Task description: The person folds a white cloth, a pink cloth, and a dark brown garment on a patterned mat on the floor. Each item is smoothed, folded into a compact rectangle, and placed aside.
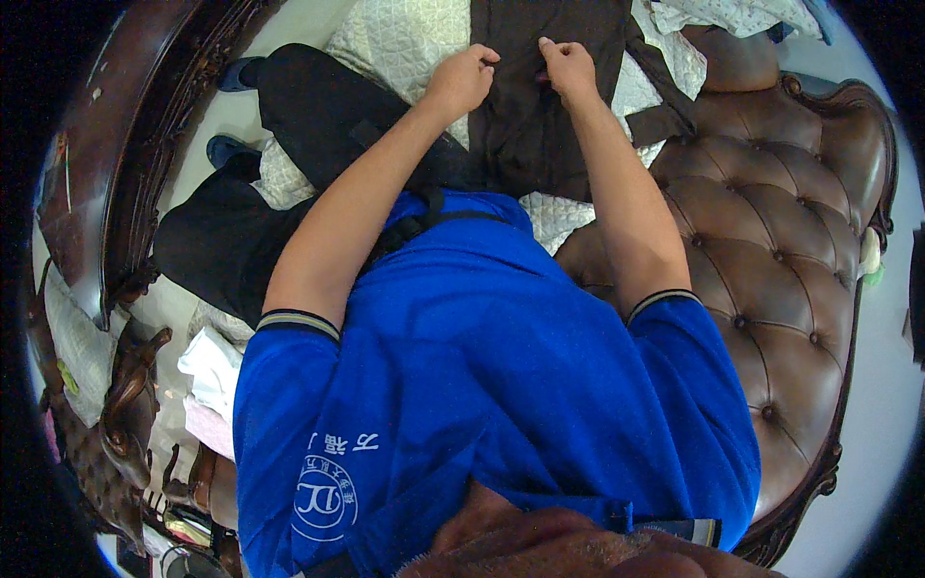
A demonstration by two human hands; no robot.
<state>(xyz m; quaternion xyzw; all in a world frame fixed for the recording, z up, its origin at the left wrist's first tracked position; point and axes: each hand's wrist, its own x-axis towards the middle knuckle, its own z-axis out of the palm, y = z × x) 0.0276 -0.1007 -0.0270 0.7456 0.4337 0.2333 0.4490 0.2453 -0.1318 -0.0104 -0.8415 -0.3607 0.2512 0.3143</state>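
Note:
A dark brown cloth garment [517, 123] is spread in front of me over a pale quilted cover [405, 36]. My left hand [465, 78] is over the garment's left edge, its fingers curled and their tips pointing right. Facing it across a short gap of cloth, my right hand [571, 66] is bent with thumb and forefinger close together. Any small thing or fold pinched in either hand is too fine to make out. A narrow strip of the brown cloth [654, 123] lies to the right, over the quilt and the sofa's edge.
I sit on a tufted brown leather sofa [751, 217] with a carved wooden frame. A dark carved wooden table [137, 108] runs along the left. White cloth or paper [213, 368] lies at lower left, near another carved seat [130, 426]. Patterned fabric [744, 14] is at upper right.

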